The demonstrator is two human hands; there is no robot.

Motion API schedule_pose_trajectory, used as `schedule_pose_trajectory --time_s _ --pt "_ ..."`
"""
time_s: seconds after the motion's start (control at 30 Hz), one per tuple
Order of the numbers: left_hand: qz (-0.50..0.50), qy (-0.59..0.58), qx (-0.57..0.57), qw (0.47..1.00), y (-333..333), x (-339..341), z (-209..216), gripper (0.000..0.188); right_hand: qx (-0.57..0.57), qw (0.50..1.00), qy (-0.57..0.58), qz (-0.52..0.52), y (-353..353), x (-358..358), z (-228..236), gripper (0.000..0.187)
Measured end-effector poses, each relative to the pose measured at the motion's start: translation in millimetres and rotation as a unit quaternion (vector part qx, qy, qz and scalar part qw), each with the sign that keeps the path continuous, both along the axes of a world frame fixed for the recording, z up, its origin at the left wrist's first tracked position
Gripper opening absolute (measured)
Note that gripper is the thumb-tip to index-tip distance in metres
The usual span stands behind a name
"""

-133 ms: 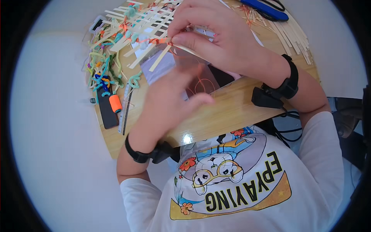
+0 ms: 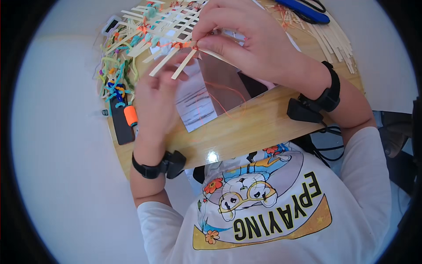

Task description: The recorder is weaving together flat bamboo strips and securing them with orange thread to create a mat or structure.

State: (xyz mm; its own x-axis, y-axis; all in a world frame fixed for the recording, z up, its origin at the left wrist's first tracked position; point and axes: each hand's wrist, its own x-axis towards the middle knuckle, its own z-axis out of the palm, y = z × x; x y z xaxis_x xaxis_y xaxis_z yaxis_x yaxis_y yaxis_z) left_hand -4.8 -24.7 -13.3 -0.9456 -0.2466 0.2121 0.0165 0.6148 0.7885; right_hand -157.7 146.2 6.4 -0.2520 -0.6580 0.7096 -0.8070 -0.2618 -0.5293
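A lattice of woven pale bamboo strips [image 2: 184,26], trimmed with orange ribbon and pale blue tufts, lies at the far side of the table. My right hand [image 2: 246,44] is closed on its near right corner, thumb and forefinger pinching a strip end where orange thread is wound. From that corner a thin orange thread [image 2: 239,94] trails in a loose loop over the printed sheet [image 2: 195,108]. My left hand [image 2: 156,99] is by the strip ends jutting toward me; its fingers are smeared and partly behind them, so their hold cannot be made out.
Colourful fuzzy craft stems [image 2: 115,75] are heaped at the left edge. Beside them are an orange thread spool [image 2: 130,115] and a dark flat bar [image 2: 121,132]. Blue-handled scissors [image 2: 307,12] and loose bamboo strips [image 2: 334,42] lie at the far right.
My left hand has swung left and away from me, from over the printed sheet to the jutting strip ends. The thread loop has spread out. My right hand keeps its pinch.
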Motion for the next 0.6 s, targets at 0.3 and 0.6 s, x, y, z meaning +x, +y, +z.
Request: schedule_pose_trajectory --time_s 0.3,0.6 --pt "0.010 0.040 0.273 0.961 -7 2 3 0.072 -0.025 0.989 0.143 -0.021 -6 7 -6 0.009" --pt "0.086 -0.052 0.280 0.955 -11 -1 9 0.036 -0.030 0.980 0.197 -0.026 -10 2 -15 0.012"
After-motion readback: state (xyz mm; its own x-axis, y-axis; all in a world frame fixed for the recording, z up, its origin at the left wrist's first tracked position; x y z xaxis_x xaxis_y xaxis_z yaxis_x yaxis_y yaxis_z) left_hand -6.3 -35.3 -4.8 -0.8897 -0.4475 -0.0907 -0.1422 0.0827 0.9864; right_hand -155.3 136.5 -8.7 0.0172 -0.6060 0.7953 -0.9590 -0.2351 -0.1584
